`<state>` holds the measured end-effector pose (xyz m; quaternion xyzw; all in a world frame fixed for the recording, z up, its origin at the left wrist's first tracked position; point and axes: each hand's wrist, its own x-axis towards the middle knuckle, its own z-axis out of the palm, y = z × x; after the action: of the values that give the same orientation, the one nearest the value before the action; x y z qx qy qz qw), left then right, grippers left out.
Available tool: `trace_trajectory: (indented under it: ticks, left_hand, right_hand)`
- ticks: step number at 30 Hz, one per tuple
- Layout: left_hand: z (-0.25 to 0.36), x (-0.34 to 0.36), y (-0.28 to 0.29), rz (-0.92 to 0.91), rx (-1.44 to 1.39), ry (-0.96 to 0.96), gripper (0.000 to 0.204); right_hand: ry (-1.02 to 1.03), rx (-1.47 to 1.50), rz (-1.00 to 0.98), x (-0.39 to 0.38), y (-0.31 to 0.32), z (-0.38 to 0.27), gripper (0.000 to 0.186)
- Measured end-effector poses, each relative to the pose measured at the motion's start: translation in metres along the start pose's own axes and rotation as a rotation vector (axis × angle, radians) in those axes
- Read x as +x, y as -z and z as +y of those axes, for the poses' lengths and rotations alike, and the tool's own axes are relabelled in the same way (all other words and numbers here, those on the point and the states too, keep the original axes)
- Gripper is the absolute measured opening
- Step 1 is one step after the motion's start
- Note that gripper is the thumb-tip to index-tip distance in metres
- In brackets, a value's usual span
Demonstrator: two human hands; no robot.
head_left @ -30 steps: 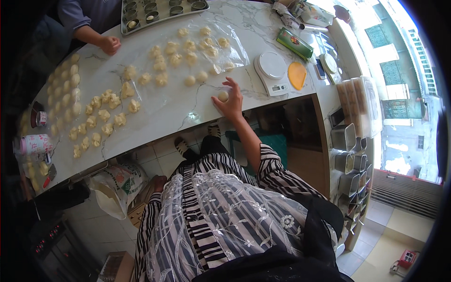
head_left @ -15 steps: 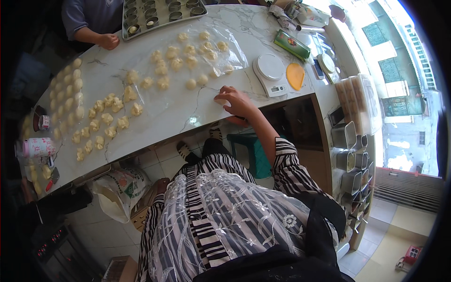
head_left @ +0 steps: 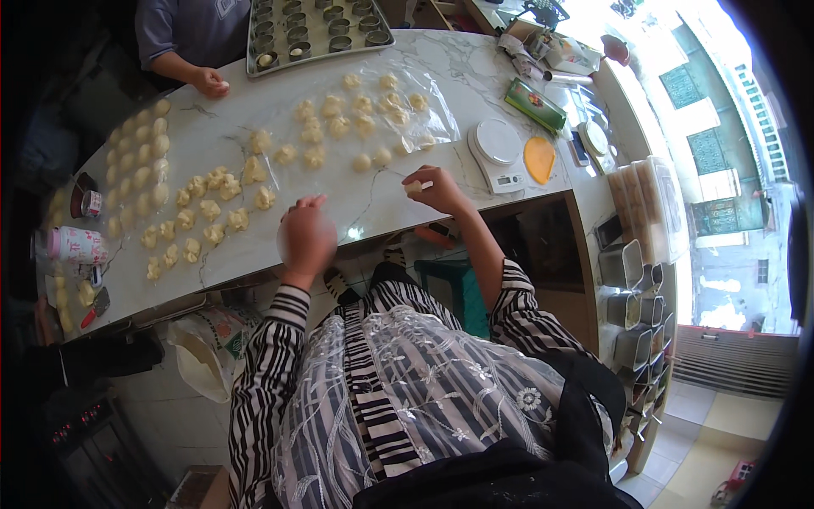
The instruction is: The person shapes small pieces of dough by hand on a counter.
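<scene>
In the head view, a veined white counter carries rows of pale dough lumps to the left, beside tiled floor at right. At its near edge, the right hand pinches a small dough piece; whether the blurred left hand grips anything, I cannot tell. Print marks a pink container, left, and a green box, far right.

Scale lies right of dough (some perhaps under plastic).

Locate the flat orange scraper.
The flat orange scraper lies in the head view's right half, on the white marbled counter, immediately right of the white digital scale.
</scene>
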<state>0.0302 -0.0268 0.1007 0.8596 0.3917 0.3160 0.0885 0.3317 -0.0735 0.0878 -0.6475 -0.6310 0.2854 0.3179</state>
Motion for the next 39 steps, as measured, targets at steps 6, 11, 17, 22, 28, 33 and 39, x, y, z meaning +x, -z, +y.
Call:
trace_trajectory:
  ticks: [6,11,17,22,28,33,39]
  left_hand:
    - [-0.032,0.039,-0.028,-0.157,0.375,-0.104,0.03]
    - [-0.054,0.056,-0.022,-0.097,0.314,-0.169,0.009]
    - [-0.054,0.103,0.008,0.113,0.124,-0.072,0.008]
    - [-0.053,0.116,0.015,0.121,0.081,-0.047,0.007]
    - [-0.061,0.111,0.016,0.135,0.065,-0.051,0.007]
    - [-0.061,0.122,0.023,0.183,0.055,-0.076,0.007]
    - [-0.058,0.133,0.03,0.153,0.04,-0.078,0.007]
  right_hand:
    - [-0.042,0.27,0.04,0.017,-0.036,-0.042,0.048]
    - [0.094,0.127,0.019,0.028,-0.061,-0.069,0.072]
    - [0.292,-0.181,0.123,0.062,-0.084,-0.073,0.084]
    - [0.167,-0.416,0.015,0.085,-0.085,-0.073,0.103]
    - [0.26,-0.482,0.113,0.07,-0.074,-0.085,0.097]
    - [0.352,0.008,0.507,0.053,-0.073,-0.075,0.053]
    - [0.535,-0.354,0.37,0.076,-0.106,-0.101,0.021]
